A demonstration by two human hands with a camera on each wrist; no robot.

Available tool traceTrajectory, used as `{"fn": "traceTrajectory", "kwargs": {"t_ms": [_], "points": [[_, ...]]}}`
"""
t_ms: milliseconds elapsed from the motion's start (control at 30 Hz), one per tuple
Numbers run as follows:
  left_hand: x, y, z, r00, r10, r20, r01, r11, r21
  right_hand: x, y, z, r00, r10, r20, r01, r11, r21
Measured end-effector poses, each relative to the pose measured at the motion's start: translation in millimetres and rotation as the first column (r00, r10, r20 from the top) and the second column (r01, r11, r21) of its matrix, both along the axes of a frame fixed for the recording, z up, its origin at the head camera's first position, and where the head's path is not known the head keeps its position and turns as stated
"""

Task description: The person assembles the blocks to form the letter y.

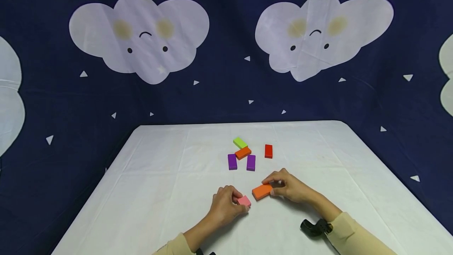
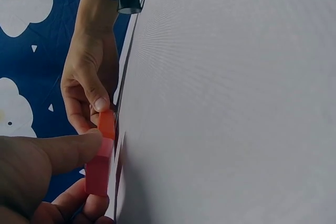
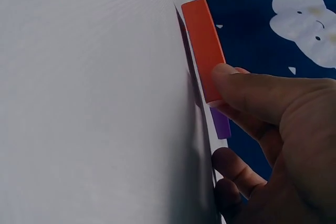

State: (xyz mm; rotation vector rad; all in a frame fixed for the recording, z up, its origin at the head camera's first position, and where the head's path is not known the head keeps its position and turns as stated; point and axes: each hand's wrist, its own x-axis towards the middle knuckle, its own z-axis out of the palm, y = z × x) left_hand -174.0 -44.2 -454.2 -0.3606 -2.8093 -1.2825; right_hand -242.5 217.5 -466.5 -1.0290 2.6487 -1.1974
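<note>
Nearest, the left hand [image 1: 226,204] pinches a pink block [image 1: 244,201] flat on the table [image 1: 148,192]. At its two o'clock the right hand [image 1: 288,186] has its grip on an orange block's [image 1: 262,191] end — probably steadying it. Long axis runs eight to two o'clock. Five blocks [image 1: 247,154] lie loose at twelve.
</note>
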Motion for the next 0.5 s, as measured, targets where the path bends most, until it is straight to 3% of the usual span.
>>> {"fn": "traceTrajectory", "kwargs": {"t_ms": [233, 500], "points": [[1.7, 0.4, -1.0, 0.999, -0.023, -0.030, 0.021, 0.997, -0.080, 0.1, -0.7, -2.3, 1.000, 0.001, -0.014, 0.000, 1.000, 0.027], [5.1, -1.3, 0.1, 0.998, -0.049, -0.041, 0.046, 0.995, -0.087, 1.9, -1.2, -0.5, 0.998, -0.051, -0.029, 0.053, 0.997, 0.053]]}}
